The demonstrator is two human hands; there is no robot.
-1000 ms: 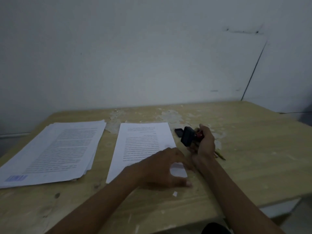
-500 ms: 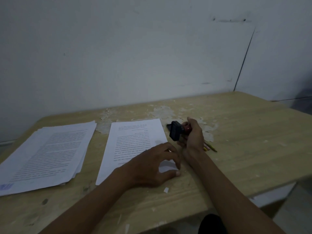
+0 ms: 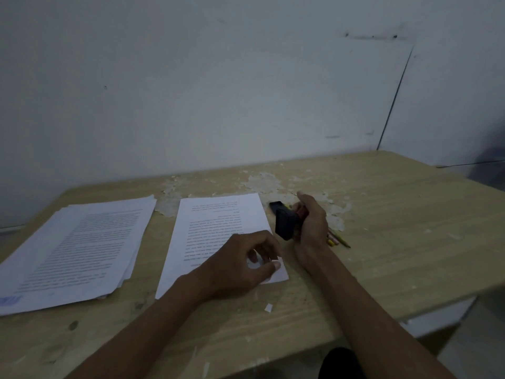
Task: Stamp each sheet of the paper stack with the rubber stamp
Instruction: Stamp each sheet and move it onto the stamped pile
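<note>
A printed sheet (image 3: 216,231) lies in the middle of the wooden table (image 3: 396,242), its text facing away from me. My left hand (image 3: 240,266) rests on the sheet's near right corner, fingers curled, thumb and fingertips pinching at the paper edge. My right hand (image 3: 311,225) rests just right of the sheet and grips a black rubber stamp (image 3: 285,224) with a red handle, tipped sideways with its base towards the sheet. A spread stack of printed sheets (image 3: 79,247) lies at the left, with a blue stamp mark (image 3: 9,300) at its near corner.
A small black lid or pad (image 3: 276,205) lies beyond the stamp. Yellow pencils (image 3: 337,240) lie under my right hand. A paper scrap (image 3: 269,307) sits near the front edge. The tabletop's finish is peeled at the back, by the white wall (image 3: 218,91).
My left hand's fingers have curled from lying flatter on the corner to pinching it. My right hand holds the stamp in about the same place; the camera shifted.
</note>
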